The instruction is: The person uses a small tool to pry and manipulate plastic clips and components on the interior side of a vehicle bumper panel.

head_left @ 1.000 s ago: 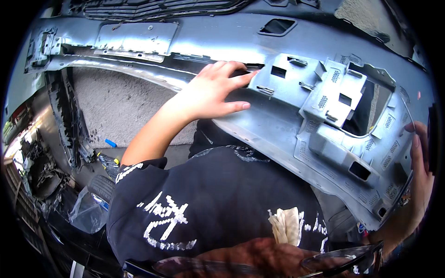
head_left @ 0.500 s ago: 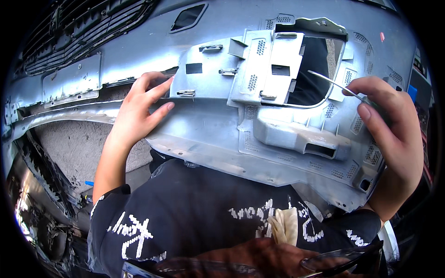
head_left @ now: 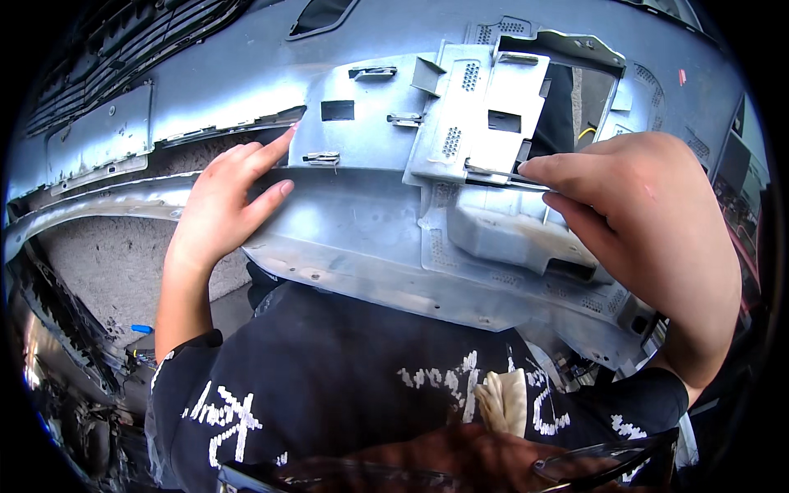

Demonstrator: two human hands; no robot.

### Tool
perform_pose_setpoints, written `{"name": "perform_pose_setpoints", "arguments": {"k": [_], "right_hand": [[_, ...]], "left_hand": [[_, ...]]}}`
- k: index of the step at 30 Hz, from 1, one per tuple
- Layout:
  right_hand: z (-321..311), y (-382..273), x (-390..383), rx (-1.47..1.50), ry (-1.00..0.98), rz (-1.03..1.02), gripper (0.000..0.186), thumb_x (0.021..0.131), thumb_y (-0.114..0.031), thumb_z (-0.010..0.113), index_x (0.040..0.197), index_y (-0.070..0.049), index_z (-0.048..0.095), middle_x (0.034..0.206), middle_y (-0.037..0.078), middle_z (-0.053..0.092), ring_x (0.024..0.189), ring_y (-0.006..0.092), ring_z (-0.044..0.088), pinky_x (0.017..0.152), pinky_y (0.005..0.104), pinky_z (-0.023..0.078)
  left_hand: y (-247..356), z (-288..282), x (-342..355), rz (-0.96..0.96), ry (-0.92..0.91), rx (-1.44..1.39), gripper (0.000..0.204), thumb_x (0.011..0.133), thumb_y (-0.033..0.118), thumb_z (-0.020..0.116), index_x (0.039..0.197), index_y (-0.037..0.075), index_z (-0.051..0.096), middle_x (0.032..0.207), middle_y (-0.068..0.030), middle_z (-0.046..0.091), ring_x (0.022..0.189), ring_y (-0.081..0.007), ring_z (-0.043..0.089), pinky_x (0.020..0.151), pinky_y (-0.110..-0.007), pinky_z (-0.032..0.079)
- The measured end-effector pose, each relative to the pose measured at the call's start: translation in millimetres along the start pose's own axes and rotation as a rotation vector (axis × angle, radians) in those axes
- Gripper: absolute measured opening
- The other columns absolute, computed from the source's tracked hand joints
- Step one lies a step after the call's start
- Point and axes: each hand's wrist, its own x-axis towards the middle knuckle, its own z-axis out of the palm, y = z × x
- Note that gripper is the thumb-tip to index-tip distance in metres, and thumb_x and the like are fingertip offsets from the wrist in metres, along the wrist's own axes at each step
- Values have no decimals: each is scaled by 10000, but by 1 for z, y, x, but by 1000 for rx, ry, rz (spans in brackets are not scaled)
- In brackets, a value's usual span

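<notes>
Grey plastic bumper cover [head_left: 345, 238], inner face up, resting across the person's lap, long axis running left to right. Left hand [head_left: 222, 205]: fingers spread flat on its edge. Right hand [head_left: 649, 222]: fingertips pinching a thin metal rod [head_left: 501, 172] at the bracket [head_left: 485, 115] right of centre. Judged mid-work; rod not yet clear of the bracket.

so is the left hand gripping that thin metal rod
No, the left hand lies flat on the grey bumper panel; the right hand pinches the rod.

Grey concrete floor [head_left: 107, 271] in daylight, dark cluttered parts [head_left: 57, 329] at left
</notes>
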Motion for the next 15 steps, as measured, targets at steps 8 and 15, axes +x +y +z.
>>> {"name": "perform_pose_setpoints", "arguments": {"k": [8, 15], "right_hand": [[-5, -15, 6, -101, -10, 11, 211, 952, -42, 838, 1160, -22, 866, 935, 179, 835, 841, 378, 813, 781, 473, 630], [-9, -10, -2, 48, 29, 105, 175, 1052, -68, 739, 1195, 4, 811, 858, 200, 772, 801, 405, 772, 755, 477, 590]], "left_hand": [[-1, -2, -4, -23, -26, -12, 717, 1020, 262, 829, 1707, 192, 635, 1138, -161, 709, 1116, -387, 693, 1075, -475, 563], [-4, 2, -4, -6, -1, -11, 746, 1028, 283, 810, 1741, 224, 602, 1102, -161, 699, 1086, -397, 687, 1052, -496, 566]]}}
